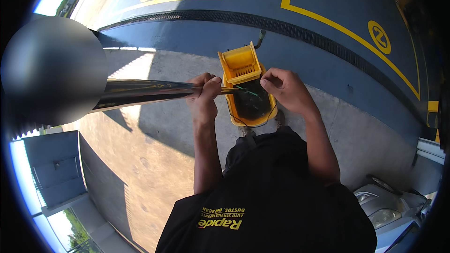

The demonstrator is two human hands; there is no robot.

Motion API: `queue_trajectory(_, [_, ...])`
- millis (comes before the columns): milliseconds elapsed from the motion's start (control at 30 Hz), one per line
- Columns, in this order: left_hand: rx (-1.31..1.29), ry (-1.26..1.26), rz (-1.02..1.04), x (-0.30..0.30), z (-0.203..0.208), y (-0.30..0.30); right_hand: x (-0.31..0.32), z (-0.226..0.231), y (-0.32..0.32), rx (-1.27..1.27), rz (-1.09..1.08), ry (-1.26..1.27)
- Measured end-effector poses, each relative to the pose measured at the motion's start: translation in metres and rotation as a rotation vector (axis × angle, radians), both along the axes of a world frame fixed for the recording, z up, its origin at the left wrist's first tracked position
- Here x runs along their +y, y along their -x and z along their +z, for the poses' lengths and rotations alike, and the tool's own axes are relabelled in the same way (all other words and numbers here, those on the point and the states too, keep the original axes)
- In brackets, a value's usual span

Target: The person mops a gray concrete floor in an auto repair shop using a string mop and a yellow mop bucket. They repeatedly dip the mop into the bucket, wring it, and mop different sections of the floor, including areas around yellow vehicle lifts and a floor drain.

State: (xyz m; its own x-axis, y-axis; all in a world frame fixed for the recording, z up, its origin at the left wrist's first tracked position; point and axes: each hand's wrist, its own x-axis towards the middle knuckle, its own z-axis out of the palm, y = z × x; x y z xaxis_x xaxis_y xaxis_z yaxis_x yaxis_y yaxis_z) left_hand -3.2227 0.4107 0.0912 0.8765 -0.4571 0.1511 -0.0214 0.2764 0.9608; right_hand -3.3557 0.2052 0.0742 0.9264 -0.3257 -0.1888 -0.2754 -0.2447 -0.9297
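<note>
My left hand (205,94) is wrapped around a shiny metal mop handle (150,92). Its blurred dark rounded end (54,70) looms large at the left, close to the camera. The other end runs down to a yellow mop bucket (253,122), where dark water and some green strands (247,91) show. Whatever is fixed to that end cannot be made out. Over the right side of the bucket, my right hand (286,88) is closed with curled fingers, apart from the handle. What it holds, if anything, is hidden. A yellow wringer (241,61) sits on the bucket's far side.
The bucket stands on grey concrete (173,72), just before my feet. Beyond it, a drain grate (262,21) crosses the blue-grey floor with yellow lines (337,26). At lower right is a silver car (384,206). A grey door panel (56,168) stands at left.
</note>
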Motion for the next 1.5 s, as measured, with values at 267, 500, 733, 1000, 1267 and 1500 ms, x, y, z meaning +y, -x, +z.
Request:
queue_trajectory(267, [-0.127, -0.093, -0.222, 0.050, -0.027, -0.005, -0.023, -0.013, -0.001, -0.045, -0.117, -0.118])
queue_trajectory(500, [0.035, -0.075, 0.309, -0.001, -0.029, 0.019, -0.021, -0.014, 0.000, -0.083, -0.033, -0.113])
queue_trajectory(733, [-0.322, 0.234, -0.504, 0.050, 0.001, -0.015, -0.042, 0.006, 0.001, -0.218, -0.241, -0.207])
queue_trajectory(1000, [0.003, -0.127, 0.559, -0.002, -0.046, 0.007, -0.028, 0.003, -0.007, -0.217, -0.138, -0.205])
queue_trajectory(1267, [-0.226, 0.099, -0.455, 0.068, 0.001, -0.024, -0.053, 0.012, 0.006, -0.305, -0.316, -0.224])
queue_trajectory(1500, [0.061, -0.248, 0.769, -0.015, -0.041, 0.035, -0.060, -0.001, -0.004, -0.269, -0.212, -0.293])
